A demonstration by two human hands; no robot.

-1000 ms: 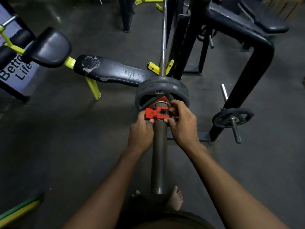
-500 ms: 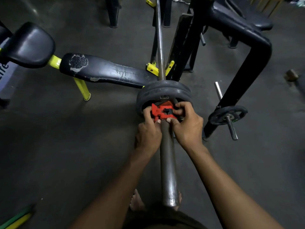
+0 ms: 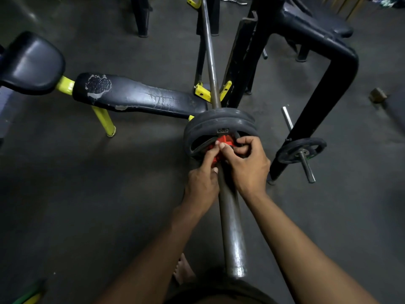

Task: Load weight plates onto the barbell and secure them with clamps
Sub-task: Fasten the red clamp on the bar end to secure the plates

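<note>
Red plastic, the collar clamp (image 3: 223, 142) sat on the barbell sleeve (image 3: 232, 227), pressed against the outer weight plate (image 3: 219, 128). Your left hand (image 3: 202, 183) and right hand (image 3: 247, 165) both had their grip clenched around that clamp, fingers pinching it from either side. A small tag on the plate's rim was too blurred to read. Beside you stood a cracked black bench (image 3: 135, 95).
</note>
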